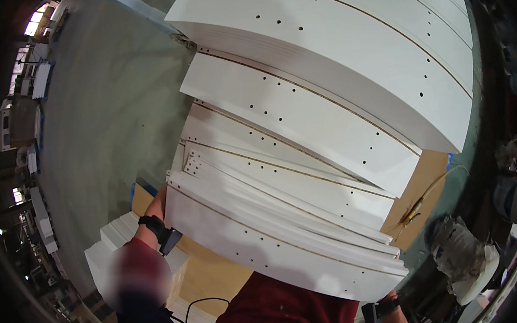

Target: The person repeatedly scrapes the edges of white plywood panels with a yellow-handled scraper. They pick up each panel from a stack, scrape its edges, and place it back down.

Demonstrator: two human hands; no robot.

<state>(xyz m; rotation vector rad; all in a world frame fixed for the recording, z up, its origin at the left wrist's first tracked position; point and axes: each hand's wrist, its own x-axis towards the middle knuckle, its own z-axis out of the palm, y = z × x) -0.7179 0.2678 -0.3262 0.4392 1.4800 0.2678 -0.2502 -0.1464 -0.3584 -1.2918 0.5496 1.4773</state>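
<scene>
A brown board worktop (421,179) carries a fanned stack of long white panels (308,176), each drilled with rows of small holes and cut with a thin groove along its length. The panels lie on one another in steps, the lowest and nearest (259,246) running from the bench's left edge to the lower right, the uppermost (346,39) stretching toward the top right corner. Bare brown board shows at the right, where a small yellow-handled tool on a thin cord (413,212) lies beside the stack, and again at the lower left (210,277) below the nearest panel. A blue strip (141,188) edges the worktop's left corner.
</scene>
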